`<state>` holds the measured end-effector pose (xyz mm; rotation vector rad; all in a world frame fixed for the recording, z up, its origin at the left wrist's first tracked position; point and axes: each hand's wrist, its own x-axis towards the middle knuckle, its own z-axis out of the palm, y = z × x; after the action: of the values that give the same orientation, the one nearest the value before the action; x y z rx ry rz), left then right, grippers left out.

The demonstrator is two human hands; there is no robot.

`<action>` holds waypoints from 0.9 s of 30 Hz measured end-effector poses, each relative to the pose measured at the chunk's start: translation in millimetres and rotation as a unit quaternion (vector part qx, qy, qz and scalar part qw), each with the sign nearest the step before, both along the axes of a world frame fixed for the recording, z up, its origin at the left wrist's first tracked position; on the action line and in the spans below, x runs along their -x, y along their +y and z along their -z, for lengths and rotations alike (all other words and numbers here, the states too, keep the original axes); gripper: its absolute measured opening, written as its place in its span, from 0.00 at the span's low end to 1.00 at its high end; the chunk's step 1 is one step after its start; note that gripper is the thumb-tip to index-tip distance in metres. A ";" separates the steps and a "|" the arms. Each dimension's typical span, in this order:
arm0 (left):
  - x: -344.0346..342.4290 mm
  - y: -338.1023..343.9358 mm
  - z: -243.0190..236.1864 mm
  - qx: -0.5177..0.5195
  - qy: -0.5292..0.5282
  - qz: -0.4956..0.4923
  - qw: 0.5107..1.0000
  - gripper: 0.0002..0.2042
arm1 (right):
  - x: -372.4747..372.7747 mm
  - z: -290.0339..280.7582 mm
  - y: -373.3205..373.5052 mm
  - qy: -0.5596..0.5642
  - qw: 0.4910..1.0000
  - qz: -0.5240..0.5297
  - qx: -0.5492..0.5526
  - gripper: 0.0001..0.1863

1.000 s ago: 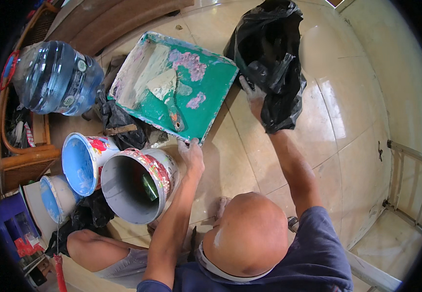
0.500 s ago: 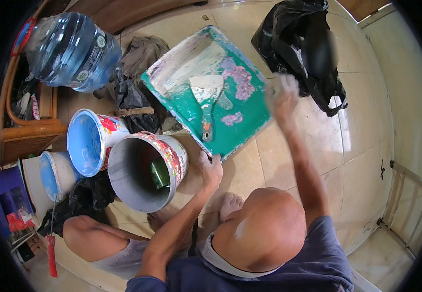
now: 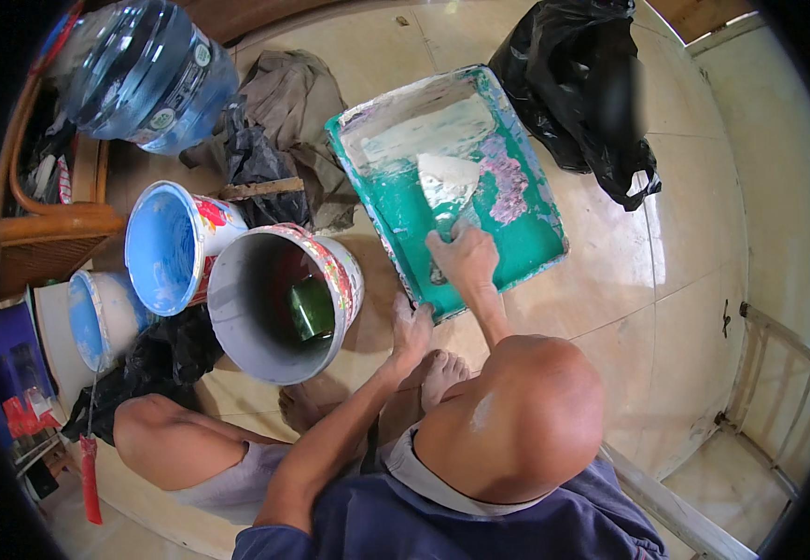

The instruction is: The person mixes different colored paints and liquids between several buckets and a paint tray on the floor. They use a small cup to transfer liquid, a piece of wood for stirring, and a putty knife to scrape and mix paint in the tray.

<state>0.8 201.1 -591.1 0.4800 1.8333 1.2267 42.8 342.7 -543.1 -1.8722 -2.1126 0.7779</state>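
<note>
A green paint tray [image 3: 534, 245], smeared with white and pinkish-purple paste, lies tilted on the tiled floor in front of me. My left hand [image 3: 411, 327] grips its near left corner, thumb at the rim. Inside the tray rests a wide putty knife [image 3: 446, 179], its blade caked white and pointing away from me. My right hand [image 3: 467, 259] is closed round the putty knife's handle, whose end shows beside the fingers. Just left of the tray stands a grey-lined bucket [image 3: 228, 308] with a green glass-like piece [image 3: 311, 308] in it.
Two more paint buckets, a blue-lined one [image 3: 158, 252] and a smaller one [image 3: 90, 322], stand at left. Behind them are a large water bottle [image 3: 148, 79] and a brown cloth [image 3: 293, 98]. A black plastic bag [image 3: 554, 75] sits at the far right, a metal ladder [image 3: 788, 341] beyond.
The tray has shifted to the right and turned a little. My right hand has left the tray's right edge and taken hold of the putty knife; my left hand stays at the corner.
</note>
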 end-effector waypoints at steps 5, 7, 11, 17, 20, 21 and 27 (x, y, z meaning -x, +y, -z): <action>4.2 7.0 -16.0 -0.028 -0.028 -0.029 0.999 0.12 | -32.4 -2.1 -3.7 0.111 0.990 0.025 0.081 0.15; 8.9 7.8 -16.9 0.018 -0.007 -0.024 1.000 0.12 | -42.7 6.8 -11.8 0.201 0.973 0.042 0.108 0.13; 17.6 16.1 -19.5 0.066 0.014 -0.017 0.998 0.14 | -51.0 -1.0 -35.0 0.434 0.855 0.158 0.235 0.13; 27.6 25.0 -17.8 -0.008 0.036 -0.018 0.999 0.15 | -62.9 -14.9 -59.6 0.464 0.807 0.105 0.350 0.15; 27.4 23.4 -18.4 -0.030 0.060 0.011 0.998 0.18 | -70.6 -11.9 -67.9 0.434 0.807 0.094 0.389 0.15; 27.9 22.5 -18.2 -0.032 0.076 0.026 0.996 0.19 | -70.9 -10.8 -70.5 0.425 0.806 0.110 0.397 0.16; 22.5 19.6 -6.6 -0.016 0.129 0.060 0.990 0.18 | -63.3 -6.7 -67.2 0.411 0.809 0.110 0.406 0.18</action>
<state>-21.7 220.7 -584.6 0.7874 1.9698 1.1567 106.1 275.5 -536.4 -1.5140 -1.0310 2.1643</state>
